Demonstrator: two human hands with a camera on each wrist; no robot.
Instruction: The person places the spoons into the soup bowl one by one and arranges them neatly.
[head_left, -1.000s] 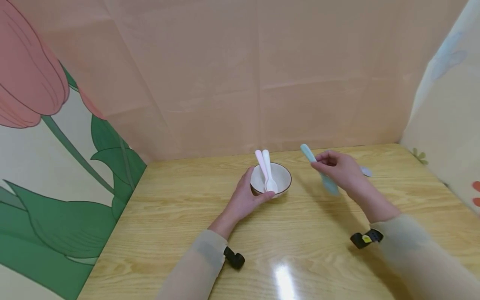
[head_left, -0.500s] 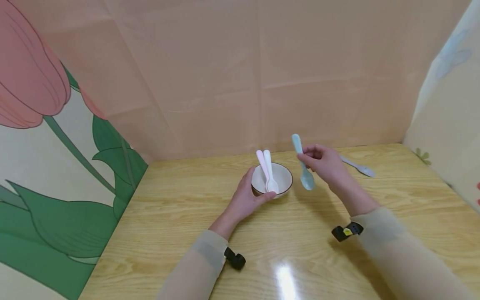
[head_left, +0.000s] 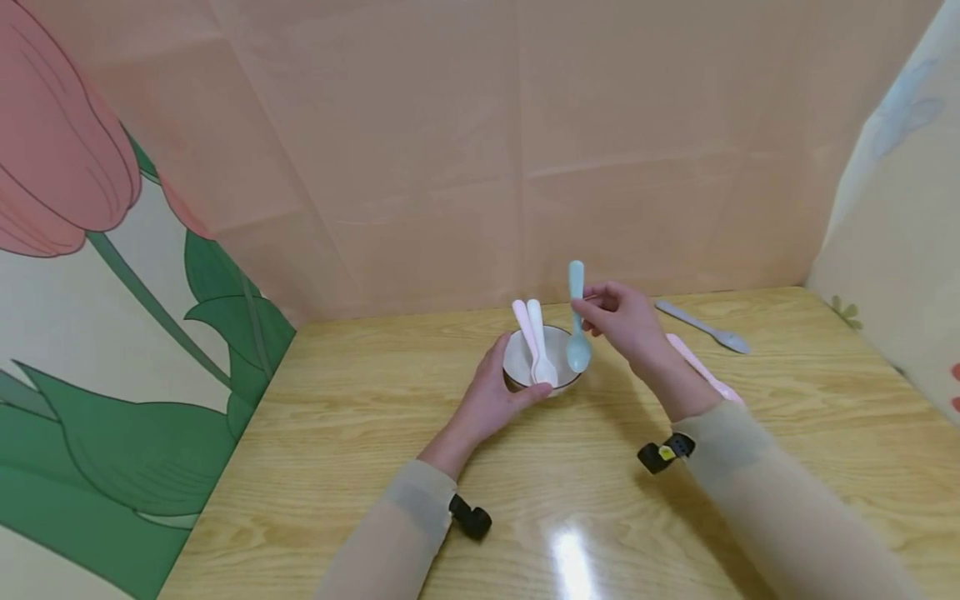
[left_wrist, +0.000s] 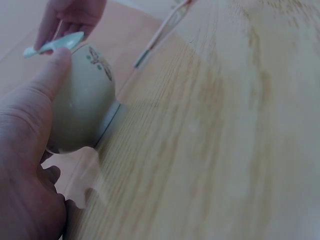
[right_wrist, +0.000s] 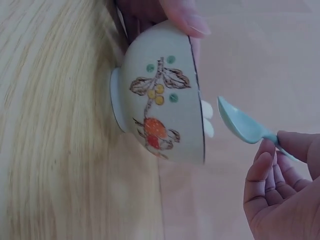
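Note:
A white bowl [head_left: 517, 357] with a dark rim stands on the table, its painted fruit and leaves showing in the right wrist view. My left hand [head_left: 491, 392] grips its left side, thumb over the near rim. Inside the bowl lean a pink spoon [head_left: 522, 321] and a white spoon [head_left: 536, 321], handles up at the back. My right hand [head_left: 622, 321] pinches a light teal spoon [head_left: 577, 354] by its handle. The teal spoon's scoop points down and overlaps the bowl's right side in the head view; in the right wrist view it is just above the rim.
On the wooden table [head_left: 337, 433], right of the bowl, lie a greyish-lavender spoon [head_left: 701, 326] and a pink utensil [head_left: 697, 362] partly hidden by the right forearm. A peach cloth backdrop [head_left: 412, 167] rises behind the table, with a tulip-printed panel [head_left: 150, 417] at left.
My right hand has carried the teal spoon leftward to the bowl and turned it more upright. The pink utensil has come out from behind the right arm. My left hand stays on the bowl.

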